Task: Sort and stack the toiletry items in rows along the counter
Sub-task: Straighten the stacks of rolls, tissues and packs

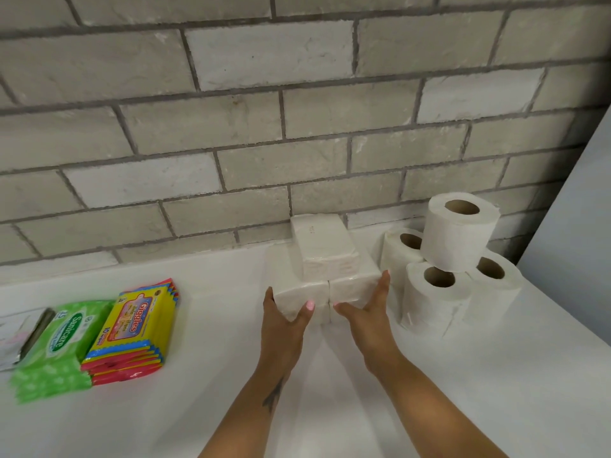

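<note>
Three white tissue packs stand against the brick wall: two side by side on the white counter [330, 398] and a third pack [325, 249] lying across the top of them. My left hand [284, 322] grips the lower left pack [297, 290], thumb on its front and fingers on its left side. My right hand [367, 312] holds the lower right pack [350, 285], fingers along its right side and thumb at its front. Just to the right stands a pile of toilet rolls [433, 295], with one roll [458, 233] on top.
At the left lies a stack of yellow and red Giggles wipe packs [132, 328], with green Sanicare wipe packs [56, 345] beside it. A silvery wrapper [20, 338] sits at the far left edge. A grey panel [575, 226] rises at the right.
</note>
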### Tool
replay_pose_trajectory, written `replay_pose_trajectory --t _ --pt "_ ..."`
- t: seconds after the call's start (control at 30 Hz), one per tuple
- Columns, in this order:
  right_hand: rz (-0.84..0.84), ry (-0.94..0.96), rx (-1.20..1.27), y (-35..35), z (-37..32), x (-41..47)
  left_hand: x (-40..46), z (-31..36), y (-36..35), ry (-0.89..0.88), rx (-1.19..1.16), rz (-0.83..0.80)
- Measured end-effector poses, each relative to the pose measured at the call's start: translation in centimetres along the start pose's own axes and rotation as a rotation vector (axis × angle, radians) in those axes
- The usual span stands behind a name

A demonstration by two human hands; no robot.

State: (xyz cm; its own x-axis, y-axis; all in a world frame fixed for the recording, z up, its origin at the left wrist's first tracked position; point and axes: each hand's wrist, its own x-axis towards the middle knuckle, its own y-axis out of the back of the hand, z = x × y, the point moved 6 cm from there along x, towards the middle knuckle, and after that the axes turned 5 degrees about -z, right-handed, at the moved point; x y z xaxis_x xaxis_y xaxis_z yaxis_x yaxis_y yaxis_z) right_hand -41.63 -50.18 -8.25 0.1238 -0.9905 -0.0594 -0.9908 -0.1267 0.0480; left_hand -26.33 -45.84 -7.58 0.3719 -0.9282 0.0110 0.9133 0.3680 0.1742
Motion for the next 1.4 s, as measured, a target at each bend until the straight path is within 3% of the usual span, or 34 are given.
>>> replay_pose_trajectory --t 0.2,0.43,0.63,0.8,0.93,1.2,1.4 --pt "0.039 -0.011 0.003 0.3 -0.3 -2.9 -2.3 1.1 2.0 0.056 0.010 0.021" --pt "0.296 0.011 0.074 -0.5 -0.7 -8.2 -6.7 -0.2 9.2 0.067 -0.174 0.289" --pt "0.121 -0.014 0.093 -7.1 -1.6 -10.1 -7.8 0.5 17.1 0.019 -0.136 0.409" --pt "-0.011 -0.086 0.090 -14.4 -1.8 -10.3 -5.0 1.6 24.5 0.023 -0.053 0.369" --pt "-0.063 -0.110 0.066 -20.4 -2.6 -10.1 -1.9 2.0 28.3 0.134 0.115 0.182" --pt "-0.150 -0.177 -0.081 -27.7 -2.9 -7.8 1.7 -0.3 28.9 0.315 0.194 -0.147" --pt "-0.182 -0.290 -0.142 -30.0 -1.8 -5.7 2.8 -1.9 29.0 0.462 0.106 -0.160"
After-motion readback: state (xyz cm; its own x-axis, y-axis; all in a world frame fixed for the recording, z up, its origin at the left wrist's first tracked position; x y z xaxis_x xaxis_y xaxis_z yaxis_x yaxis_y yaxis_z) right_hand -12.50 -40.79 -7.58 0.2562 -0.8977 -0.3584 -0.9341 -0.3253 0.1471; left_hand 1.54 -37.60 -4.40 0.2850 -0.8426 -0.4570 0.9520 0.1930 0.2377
